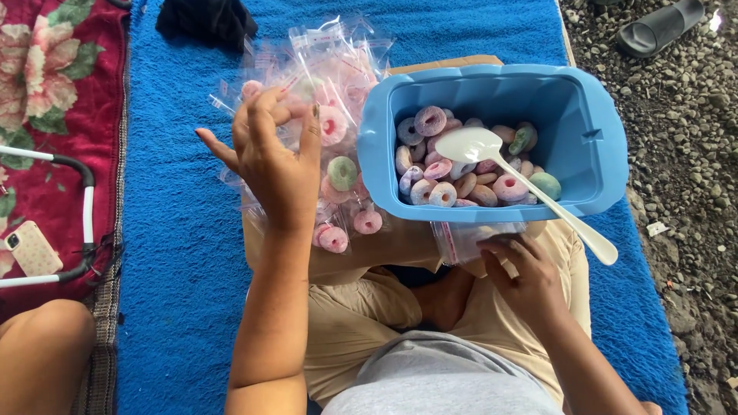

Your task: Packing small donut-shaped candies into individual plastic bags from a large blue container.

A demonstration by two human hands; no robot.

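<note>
Right hand (523,273) pinching clear bag (469,238) at 6 o'clock of blue tub (592,131) w/ candy rings (450,173), left hand (273,157) raised, fingers loosely curled, gripping nothing, bag pile (323,100) behind.

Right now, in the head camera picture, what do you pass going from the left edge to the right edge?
Phone → flowery red cloth → blue towel → left hand → blue tub of ring candies → gravel.

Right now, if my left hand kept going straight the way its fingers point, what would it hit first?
Probably the pile of clear candy bags: the left hand is raised with its fingers pointing up and away, right in front of that heap. Depth is unclear.
</note>
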